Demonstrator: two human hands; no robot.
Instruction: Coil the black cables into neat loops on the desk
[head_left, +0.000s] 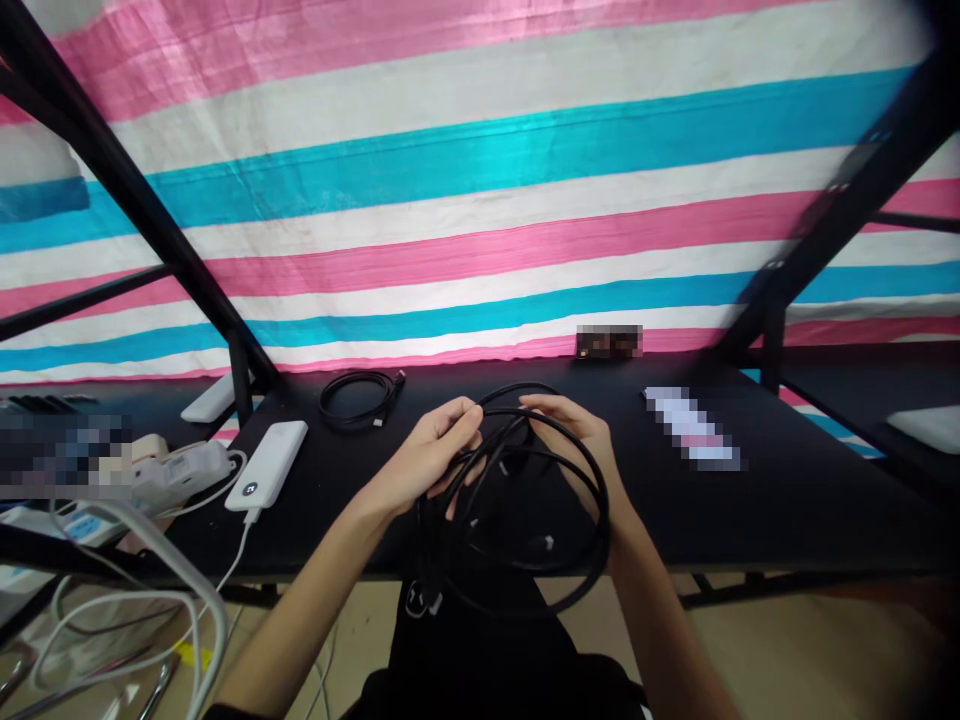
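Observation:
In front of me, over the near edge of the black table, I hold a loosely coiled black cable (602, 500). Its loops hang below the tabletop toward my lap, and pale connector ends show among them. My left hand (442, 445) is closed around the left side of the coil, thumb on top. On the upper right of the loops, my right hand (576, 428) has its fingers curled at the cable, which passes in front of its palm. Some fingers of both hands are hidden behind the strands.
Another coiled black cable (367, 418) lies left on the black table (480, 378). Beside it is a white power bank (271, 460) with a white cord plugged in. Power strips (184, 475) and tangled white cords (214, 600) are far left. A blurred-out flat object (694, 430) lies right.

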